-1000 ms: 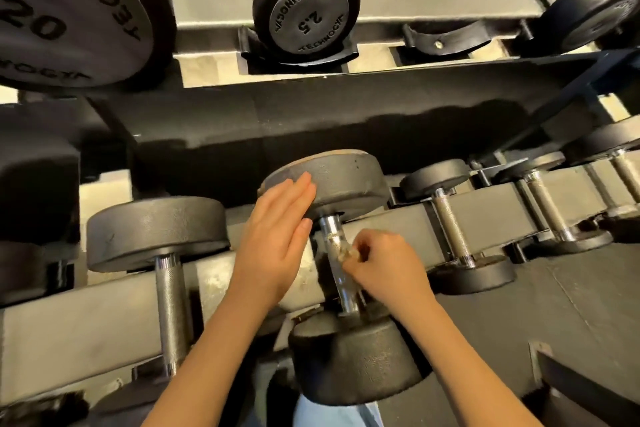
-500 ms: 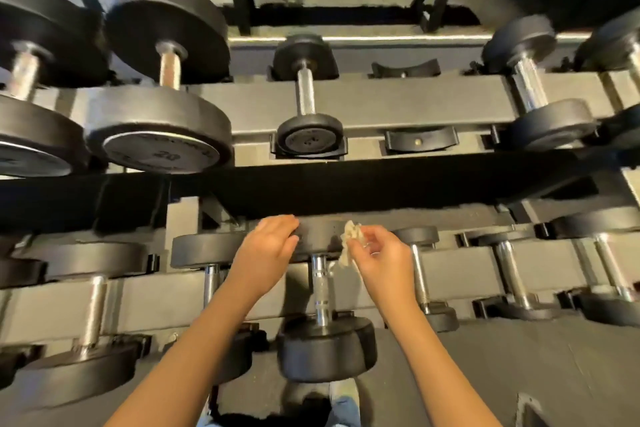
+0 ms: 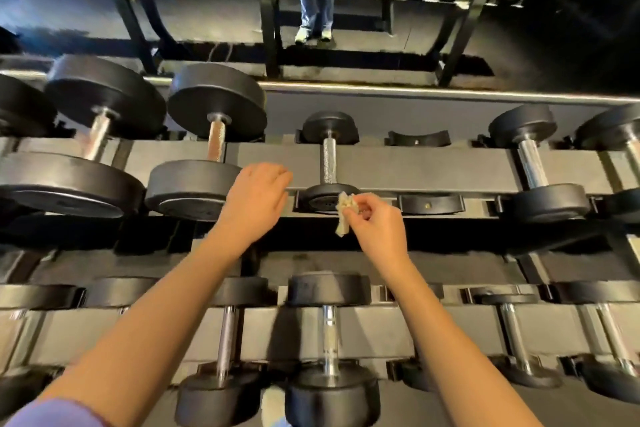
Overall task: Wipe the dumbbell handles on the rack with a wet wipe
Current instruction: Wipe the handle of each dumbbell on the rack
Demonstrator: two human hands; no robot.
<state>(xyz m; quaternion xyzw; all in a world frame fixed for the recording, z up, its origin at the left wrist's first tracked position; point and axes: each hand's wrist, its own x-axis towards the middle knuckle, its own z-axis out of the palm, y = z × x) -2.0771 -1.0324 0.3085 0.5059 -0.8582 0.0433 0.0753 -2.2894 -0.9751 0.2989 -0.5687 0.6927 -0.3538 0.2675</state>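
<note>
A two-tier rack (image 3: 433,166) holds black dumbbells with chrome handles. My right hand (image 3: 377,229) pinches a crumpled off-white wet wipe (image 3: 346,210) just in front of the near head of a small upper-tier dumbbell (image 3: 329,196), whose knurled handle (image 3: 328,161) is bare. My left hand (image 3: 256,201) hovers at the rack's front rail, left of that dumbbell, fingers curled loosely and holding nothing. Below my arms, the lower-tier dumbbell (image 3: 329,343) lies untouched.
Larger dumbbells (image 3: 207,156) fill the upper tier to the left, smaller ones (image 3: 533,163) to the right, with an empty cradle (image 3: 419,139) between. A mirror behind the rack reflects a standing person's legs (image 3: 315,14) and another rack. The floor (image 3: 571,416) is dark.
The view rose from the lower tier to the upper one. Both hands left the lower dumbbell and moved up to the upper tier's front rail, the right still pinching the wipe.
</note>
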